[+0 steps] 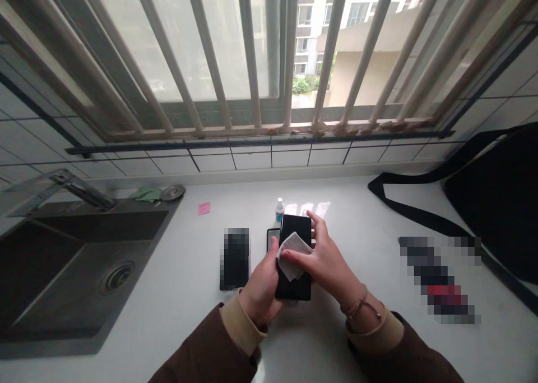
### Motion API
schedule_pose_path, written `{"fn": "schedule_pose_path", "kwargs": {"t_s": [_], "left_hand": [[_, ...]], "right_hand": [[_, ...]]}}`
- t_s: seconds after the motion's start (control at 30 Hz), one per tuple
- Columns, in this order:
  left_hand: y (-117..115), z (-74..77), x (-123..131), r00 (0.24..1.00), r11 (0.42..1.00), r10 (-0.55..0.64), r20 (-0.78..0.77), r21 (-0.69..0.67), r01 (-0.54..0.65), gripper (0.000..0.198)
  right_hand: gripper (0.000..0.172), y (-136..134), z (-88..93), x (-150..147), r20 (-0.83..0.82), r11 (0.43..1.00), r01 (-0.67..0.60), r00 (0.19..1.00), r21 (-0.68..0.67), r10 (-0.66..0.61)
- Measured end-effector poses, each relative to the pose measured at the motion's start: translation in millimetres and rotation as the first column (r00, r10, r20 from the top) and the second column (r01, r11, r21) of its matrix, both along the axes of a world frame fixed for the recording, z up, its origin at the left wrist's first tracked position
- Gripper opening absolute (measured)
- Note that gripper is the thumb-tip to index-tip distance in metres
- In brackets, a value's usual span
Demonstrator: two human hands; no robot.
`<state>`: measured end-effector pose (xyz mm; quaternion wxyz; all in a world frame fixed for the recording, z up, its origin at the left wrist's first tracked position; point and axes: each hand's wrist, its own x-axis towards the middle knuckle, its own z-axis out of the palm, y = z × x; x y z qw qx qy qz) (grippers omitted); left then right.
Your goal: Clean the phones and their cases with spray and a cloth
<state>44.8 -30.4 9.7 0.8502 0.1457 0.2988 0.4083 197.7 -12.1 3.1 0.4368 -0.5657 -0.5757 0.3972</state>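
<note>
My left hand (261,285) grips a black phone (295,290) by its left edge, thumb along the side. The phone stands tilted above the counter with its dark glossy face toward me. With my right hand (328,259) I pinch a small white cloth (295,243), my thumb pressing it flat on the middle of that face. Other fingers of this hand reach round the phone's right edge, partly hidden. Behind the phone a dark-framed flat object (273,238) shows only in part. Just beyond stands a small white bottle (279,208) with a blue label.
On the white counter (168,310) lie a pixelated dark rectangular object (235,259), a pink sticky note (204,208) and a pixelated long item (441,282). A sink (94,344) with a faucet (86,192) is at left. A black bag (500,198) with a strap occupies the right.
</note>
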Motion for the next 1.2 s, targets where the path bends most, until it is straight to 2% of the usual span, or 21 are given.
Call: {"fn": "schedule_pose_path", "kwargs": {"t_s": [0.13, 0.2, 0.37, 0.47, 0.63, 0.77, 0.83, 0.9, 0.93, 1.0, 1.03, 1.1, 1.2], "left_hand": [[-2.1, -3.6, -2.3, 0.996, 0.998, -0.033, -0.088, 0.058, 0.038, 0.063], [-3.5, -4.1, -3.3, 0.985, 0.993, -0.079, -0.152, 0.077, 0.091, 0.065], [-5.6, -3.7, -3.3, 0.965, 0.969, -0.193, -0.177, 0.122, 0.216, 0.077], [-5.2, -4.1, -3.1, 0.962, 0.959, -0.232, -0.147, 0.132, 0.251, 0.077], [-4.4, -2.1, -2.8, 0.962, 0.964, -0.242, -0.123, 0.080, 0.253, 0.074], [-0.4, 5.1, -4.5, 0.980, 0.984, -0.174, -0.101, 0.017, 0.177, 0.079], [4.1, 7.2, -6.6, 0.993, 0.998, -0.069, -0.099, -0.012, 0.068, 0.077], [9.7, 6.5, -9.2, 0.993, 0.998, 0.063, -0.100, -0.020, -0.065, 0.072], [12.4, 5.2, -10.5, 0.988, 0.993, 0.115, -0.099, -0.019, -0.118, 0.070], [16.9, 1.7, -12.4, 0.980, 0.984, 0.175, -0.090, -0.015, -0.177, 0.071], [18.4, 0.2, -12.9, 0.979, 0.982, 0.188, -0.084, -0.009, -0.189, 0.073], [19.3, -1.0, -12.7, 0.977, 0.979, 0.202, -0.073, 0.010, -0.202, 0.072], [17.1, 2.1, -10.1, 0.977, 0.978, 0.205, -0.054, 0.046, -0.203, 0.062]], "right_hand": [[0.064, 1.3, 8.5, 3.2, -0.016, 0.996, -0.030, 0.999, -0.080, 0.029], [0.054, 0.9, 11.5, 5.7, -0.032, 0.997, -0.001, 0.999, -0.083, -0.002], [0.049, -0.2, 14.4, 11.3, -0.167, 0.993, 0.049, 0.984, -0.107, -0.067], [0.047, 0.0, 13.2, 13.1, -0.152, 0.990, 0.137, 0.978, -0.031, -0.140], [0.049, 2.3, 8.1, 15.6, -0.111, 0.952, 0.300, 0.950, 0.060, -0.292], [0.048, 2.8, 8.7, 22.9, -0.111, 0.904, 0.407, 0.912, 0.128, -0.395], [0.046, 0.8, 11.2, 26.9, -0.137, 0.933, 0.336, 0.938, 0.129, -0.319], [0.045, -2.3, 14.0, 28.9, -0.181, 0.992, 0.097, 0.980, 0.086, -0.080], [0.044, -3.9, 15.1, 28.6, -0.211, 0.997, -0.055, 0.975, 0.060, 0.067], [0.044, -6.1, 16.1, 25.4, -0.237, 0.955, -0.294, 0.926, 0.035, 0.294], [0.046, -6.4, 15.9, 22.8, -0.203, 0.933, -0.359, 0.911, 0.035, 0.359], [0.050, -5.3, 13.9, 17.2, -0.038, 0.923, -0.384, 0.922, 0.036, 0.385], [0.058, -1.0, 9.0, 11.8, 0.220, 0.958, -0.288, 0.934, -0.002, 0.281]]}}
